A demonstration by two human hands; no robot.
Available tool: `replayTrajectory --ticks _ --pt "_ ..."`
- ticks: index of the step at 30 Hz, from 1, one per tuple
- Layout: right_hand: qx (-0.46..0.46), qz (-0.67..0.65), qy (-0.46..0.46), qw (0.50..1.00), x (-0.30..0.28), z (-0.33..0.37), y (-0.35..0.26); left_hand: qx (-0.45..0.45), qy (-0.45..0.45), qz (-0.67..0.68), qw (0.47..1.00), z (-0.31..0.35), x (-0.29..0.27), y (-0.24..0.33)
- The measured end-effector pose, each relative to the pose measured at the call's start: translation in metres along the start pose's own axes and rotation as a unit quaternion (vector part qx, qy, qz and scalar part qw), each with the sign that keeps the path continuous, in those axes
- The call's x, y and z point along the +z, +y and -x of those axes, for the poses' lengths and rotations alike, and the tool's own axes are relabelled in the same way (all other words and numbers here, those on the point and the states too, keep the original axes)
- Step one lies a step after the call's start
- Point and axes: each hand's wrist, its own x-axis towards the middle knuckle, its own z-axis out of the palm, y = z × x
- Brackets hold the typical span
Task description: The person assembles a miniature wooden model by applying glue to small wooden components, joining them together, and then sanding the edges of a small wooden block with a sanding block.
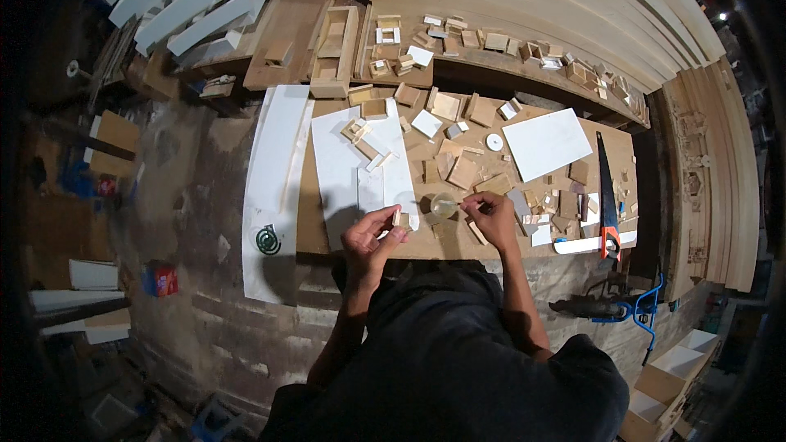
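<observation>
While the left hand [372, 233] pinches a small wooden block [399, 218] between thumb and fingertips, fingers curled close with only a slight gap around the piece, the right hand [490, 217] holds its fingertips together on something thin, a stick or small brush by the look, too small to tell for sure. Tip of it sits at a small clear cup [443, 205] standing on the board between the two hands.

Step in hand, as judged: dabbing glue from the cup for the held block. Next move would call for bringing block and applicator tip together with a steady, light touch, the block kept square in the pinch.

Outward from the hands: both work at the near edge of a brown wooden worktop [446, 244]. White sheets [344, 172] lie just left of the cup, with a few small wood offcuts on them. More cut wooden squares [463, 172] are scattered behind the cup. A larger white panel [546, 143] lies further right, a round white disc [494, 142] beside it. A handsaw with orange handle [607, 196] lies at the right edge. Long planks [524, 0] are stacked at the back.
</observation>
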Motion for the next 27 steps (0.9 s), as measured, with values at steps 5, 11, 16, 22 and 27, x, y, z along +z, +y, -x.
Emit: replayTrajectory --ticks 5,11,16,22,27 --pt "-0.065 0.229 -0.006 0.971 0.015 -0.015 0.019 0.086 -0.024 -0.109 0.990 -0.001 -0.018 0.016" --pt "-0.124 0.310 -0.014 0.942 0.030 -0.028 0.066 0.098 -0.056 -0.137 0.984 0.006 -0.017 0.022" --pt "-0.134 0.263 -0.022 0.955 0.036 -0.032 0.091 0.046 -0.059 -0.101 0.992 0.015 0.000 0.027" --pt "-0.099 0.203 -0.047 0.973 0.034 -0.029 0.098 0.031 -0.045 -0.058 0.997 0.019 0.020 0.021" --pt "-0.147 0.249 -0.024 0.957 0.015 -0.018 0.069 0.022 -0.056 -0.093 0.994 0.023 0.033 0.014"
